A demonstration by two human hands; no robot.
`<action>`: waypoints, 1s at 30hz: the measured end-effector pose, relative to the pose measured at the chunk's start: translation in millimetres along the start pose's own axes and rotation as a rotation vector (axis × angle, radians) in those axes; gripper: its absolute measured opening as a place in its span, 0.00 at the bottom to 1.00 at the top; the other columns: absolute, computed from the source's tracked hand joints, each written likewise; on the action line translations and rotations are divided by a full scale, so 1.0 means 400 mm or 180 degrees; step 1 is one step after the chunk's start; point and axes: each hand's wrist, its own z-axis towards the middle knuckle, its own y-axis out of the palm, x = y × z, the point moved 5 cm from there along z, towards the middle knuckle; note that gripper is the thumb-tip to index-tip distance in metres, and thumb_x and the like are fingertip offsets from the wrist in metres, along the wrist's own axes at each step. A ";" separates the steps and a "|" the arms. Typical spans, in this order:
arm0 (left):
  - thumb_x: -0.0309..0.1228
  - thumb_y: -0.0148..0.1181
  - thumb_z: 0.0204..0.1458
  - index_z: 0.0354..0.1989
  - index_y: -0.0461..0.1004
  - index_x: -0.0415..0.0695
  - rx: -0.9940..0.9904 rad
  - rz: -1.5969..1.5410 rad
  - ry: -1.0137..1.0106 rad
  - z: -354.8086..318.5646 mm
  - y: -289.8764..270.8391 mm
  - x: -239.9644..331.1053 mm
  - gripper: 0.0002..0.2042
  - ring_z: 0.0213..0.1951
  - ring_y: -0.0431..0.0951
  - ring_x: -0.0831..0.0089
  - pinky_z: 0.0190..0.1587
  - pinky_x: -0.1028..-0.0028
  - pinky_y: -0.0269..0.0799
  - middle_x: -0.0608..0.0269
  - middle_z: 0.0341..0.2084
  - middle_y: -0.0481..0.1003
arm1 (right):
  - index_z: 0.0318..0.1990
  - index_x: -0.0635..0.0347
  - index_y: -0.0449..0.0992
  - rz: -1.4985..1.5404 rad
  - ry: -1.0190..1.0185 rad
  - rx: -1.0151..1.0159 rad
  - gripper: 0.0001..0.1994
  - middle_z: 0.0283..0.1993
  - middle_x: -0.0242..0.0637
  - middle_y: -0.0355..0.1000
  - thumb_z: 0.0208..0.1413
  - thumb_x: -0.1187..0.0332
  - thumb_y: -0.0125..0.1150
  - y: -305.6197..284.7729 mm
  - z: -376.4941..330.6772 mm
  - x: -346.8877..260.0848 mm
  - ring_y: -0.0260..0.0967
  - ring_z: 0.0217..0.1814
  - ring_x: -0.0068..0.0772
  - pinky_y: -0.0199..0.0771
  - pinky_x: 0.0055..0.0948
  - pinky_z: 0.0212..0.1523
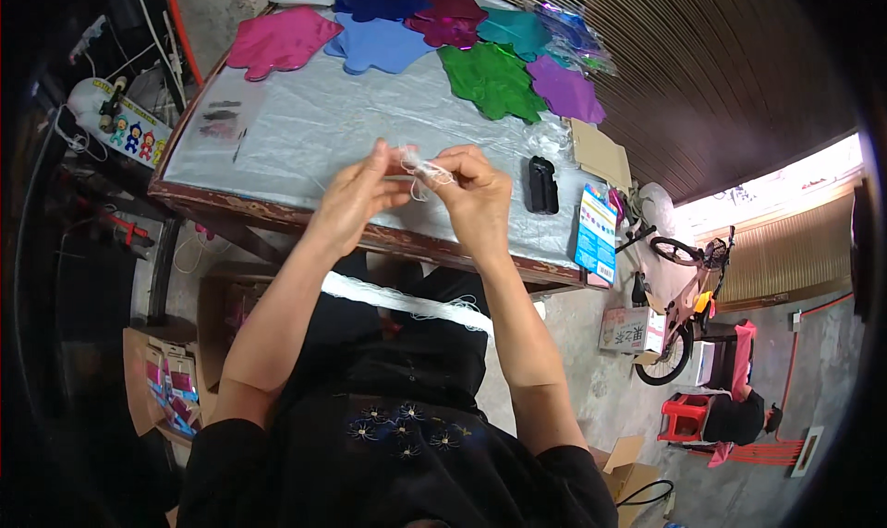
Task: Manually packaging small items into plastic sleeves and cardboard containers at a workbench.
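Both hands meet above the near edge of the worktop (305, 131), each grip pinched on the same small tangle of white string (420, 169). The left hand (356, 200) closes thumb and forefinger on one end, and the right hand (476, 195) curls over the other, with loops of the string showing between the fingertips. It is held in the air, just clear of the clear plastic sheet covering the worktop.

By the look of it, the work is at an early stage: the string appears to be mid-knot or mid-untangling, and it is joined to nothing. Along the far side of the worktop lie about 7 flat foil balloons (490, 80) shaped like hands, in pink, blue, magenta, teal, green and purple; none shows a string attached, so all of them seem untouched. A longer white bundle of cord (397, 302) rests across the person's lap, apparently the stock yet to be used. A small black device (541, 184) lies just right of the hands.
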 end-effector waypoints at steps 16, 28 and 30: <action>0.31 0.54 0.63 0.66 0.60 0.39 -0.0673 0.1123 0.0345 -0.045 0.047 0.016 0.24 0.45 0.77 0.73 0.50 0.72 0.74 0.56 0.44 0.77 | 0.43 0.65 0.81 -0.1583 -0.0339 -0.0562 0.10 0.33 0.32 0.73 0.52 0.77 0.67 -0.012 -0.054 -0.047 0.69 0.31 0.18 0.70 0.22 0.31; 0.44 0.43 0.68 0.66 0.56 0.36 -0.1442 -0.1752 -0.1044 -0.056 0.107 -0.059 0.26 0.56 0.72 0.61 0.60 0.58 0.69 0.47 0.59 0.67 | 0.37 0.62 0.82 -0.2178 -0.1923 0.0108 0.08 0.41 0.37 0.73 0.48 0.77 0.67 0.020 -0.086 -0.089 0.71 0.46 0.35 0.68 0.37 0.47; 0.44 0.43 0.68 0.65 0.57 0.35 -0.1354 -0.1750 -0.0995 -0.050 0.100 -0.063 0.26 0.56 0.73 0.60 0.60 0.58 0.69 0.47 0.58 0.67 | 0.39 0.59 0.82 -0.2554 -0.1883 0.0121 0.09 0.45 0.38 0.73 0.48 0.77 0.66 0.028 -0.101 -0.083 0.68 0.53 0.40 0.59 0.42 0.57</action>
